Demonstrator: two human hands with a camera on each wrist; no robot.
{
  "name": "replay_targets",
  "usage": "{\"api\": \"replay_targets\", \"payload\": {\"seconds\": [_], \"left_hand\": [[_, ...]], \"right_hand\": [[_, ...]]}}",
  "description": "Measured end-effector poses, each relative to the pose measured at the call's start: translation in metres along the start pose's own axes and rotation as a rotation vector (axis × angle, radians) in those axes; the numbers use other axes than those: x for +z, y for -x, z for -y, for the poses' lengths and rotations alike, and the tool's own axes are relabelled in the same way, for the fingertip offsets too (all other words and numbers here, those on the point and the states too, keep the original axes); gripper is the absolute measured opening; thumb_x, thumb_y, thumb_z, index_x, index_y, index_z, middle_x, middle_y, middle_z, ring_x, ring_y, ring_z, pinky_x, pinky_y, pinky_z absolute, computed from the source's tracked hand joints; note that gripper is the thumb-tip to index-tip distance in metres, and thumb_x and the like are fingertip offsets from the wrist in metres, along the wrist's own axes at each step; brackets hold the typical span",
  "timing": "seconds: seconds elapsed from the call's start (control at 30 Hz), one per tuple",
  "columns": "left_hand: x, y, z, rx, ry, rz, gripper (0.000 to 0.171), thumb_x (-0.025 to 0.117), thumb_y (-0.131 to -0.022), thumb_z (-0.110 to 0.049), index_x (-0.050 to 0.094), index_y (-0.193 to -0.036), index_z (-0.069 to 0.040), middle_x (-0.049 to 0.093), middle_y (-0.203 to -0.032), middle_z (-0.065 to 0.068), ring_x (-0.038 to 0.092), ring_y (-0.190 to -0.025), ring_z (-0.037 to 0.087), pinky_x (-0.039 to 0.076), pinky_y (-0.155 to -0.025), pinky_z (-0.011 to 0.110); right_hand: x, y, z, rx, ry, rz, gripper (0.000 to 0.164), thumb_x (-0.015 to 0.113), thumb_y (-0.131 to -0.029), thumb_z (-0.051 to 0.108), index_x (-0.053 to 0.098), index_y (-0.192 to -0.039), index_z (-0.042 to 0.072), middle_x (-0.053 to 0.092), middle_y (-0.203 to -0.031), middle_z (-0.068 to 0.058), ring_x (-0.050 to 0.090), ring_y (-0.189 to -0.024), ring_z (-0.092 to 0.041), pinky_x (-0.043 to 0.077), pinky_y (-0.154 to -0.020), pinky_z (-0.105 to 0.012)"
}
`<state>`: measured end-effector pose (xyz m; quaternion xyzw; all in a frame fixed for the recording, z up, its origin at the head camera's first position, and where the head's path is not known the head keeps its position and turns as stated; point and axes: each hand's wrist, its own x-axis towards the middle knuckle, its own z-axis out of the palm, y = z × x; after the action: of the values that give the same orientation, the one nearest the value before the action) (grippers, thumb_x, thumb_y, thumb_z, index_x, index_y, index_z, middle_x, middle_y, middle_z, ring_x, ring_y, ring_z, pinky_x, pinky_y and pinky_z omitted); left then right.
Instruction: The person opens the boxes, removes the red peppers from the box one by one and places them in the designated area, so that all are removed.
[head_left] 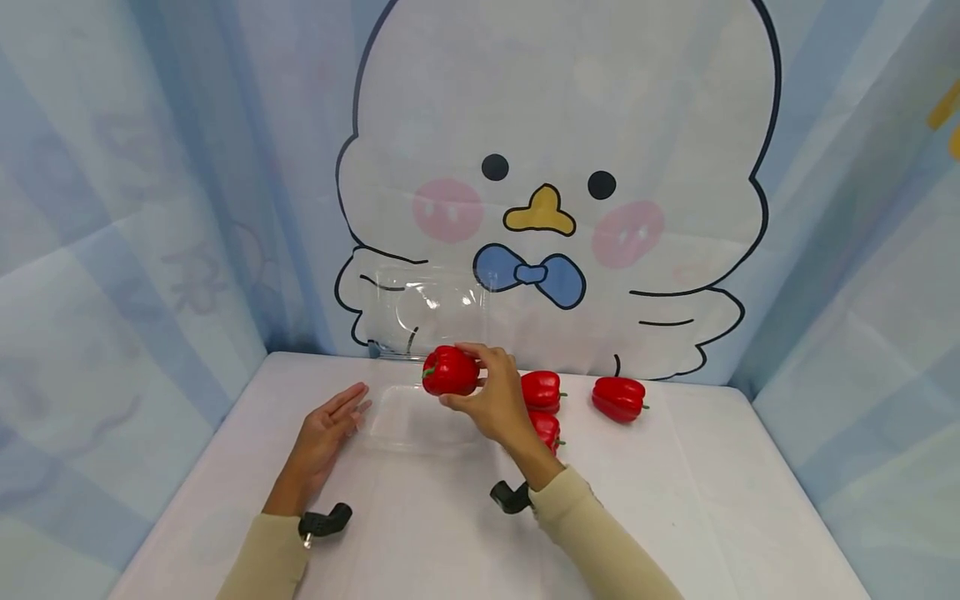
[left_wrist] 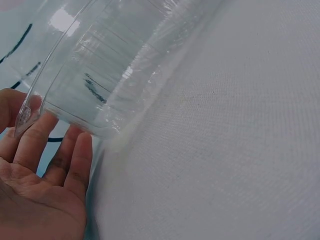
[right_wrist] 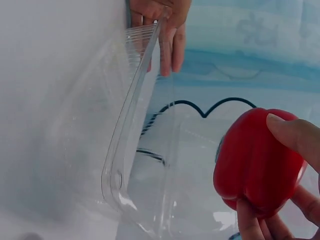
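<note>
My right hand (head_left: 495,400) holds a red bell pepper (head_left: 450,371) between thumb and fingers, up above a clear plastic clamshell box (head_left: 423,446). In the right wrist view, the pepper (right_wrist: 255,165) is beside the box's rim (right_wrist: 117,155), apart from it. My left hand (head_left: 327,433) is at the box's left side with its fingers fairly straight. Seen from the left wrist, the fingers (left_wrist: 32,145) touch the box's clear wall (left_wrist: 100,80) near a corner. The raised lid (head_left: 438,308) stands at the back of the box.
Two red bell peppers, one farther back (head_left: 542,390) and one nearer (head_left: 546,427), lie just right of my right hand, partly hidden by it. Another bell pepper (head_left: 618,400) lies farther right. A printed curtain (head_left: 675,125) hangs behind the white table (head_left: 675,517).
</note>
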<state>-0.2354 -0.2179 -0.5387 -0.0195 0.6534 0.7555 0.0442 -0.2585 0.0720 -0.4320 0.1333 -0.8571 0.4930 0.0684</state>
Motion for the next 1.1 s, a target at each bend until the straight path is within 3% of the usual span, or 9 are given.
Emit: {"api": "replay_targets", "payload": {"seconds": [0.47,0.87,1.1], "left_hand": [[0.000,-0.002,0.001,-0.009,-0.009,-0.003,0.060,0.054,-0.111,-0.008,0.033,-0.167,-0.009,0.034,-0.174,0.004,0.037,-0.159,0.025,0.043,-0.114,0.016],[0.001,-0.001,0.003,-0.003,-0.007,-0.001,0.060,0.056,-0.111,-0.010,0.033,-0.167,-0.008,0.034,-0.174,0.007,0.044,-0.155,0.019,0.047,-0.109,0.011],[-0.001,0.000,-0.001,0.000,-0.010,0.000,0.060,0.054,-0.111,-0.007,0.033,-0.167,-0.008,0.034,-0.174,0.005,0.042,-0.156,0.019,0.043,-0.115,0.019]], "right_hand": [[-0.038,0.018,-0.014,0.013,0.061,-0.074,0.084,0.098,-0.074,0.017,0.060,-0.148,0.027,0.060,-0.141,-0.009,0.052,-0.136,-0.029,0.064,-0.098,-0.052],[-0.074,0.032,-0.037,0.110,0.103,-0.119,0.086,0.097,-0.075,0.016,0.057,-0.150,0.026,0.055,-0.145,-0.010,0.051,-0.138,-0.032,0.062,-0.100,-0.057],[-0.091,0.040,-0.050,0.161,0.128,-0.135,0.087,0.096,-0.077,0.015,0.054,-0.153,0.023,0.053,-0.149,-0.012,0.048,-0.141,-0.033,0.060,-0.105,-0.056]]}}
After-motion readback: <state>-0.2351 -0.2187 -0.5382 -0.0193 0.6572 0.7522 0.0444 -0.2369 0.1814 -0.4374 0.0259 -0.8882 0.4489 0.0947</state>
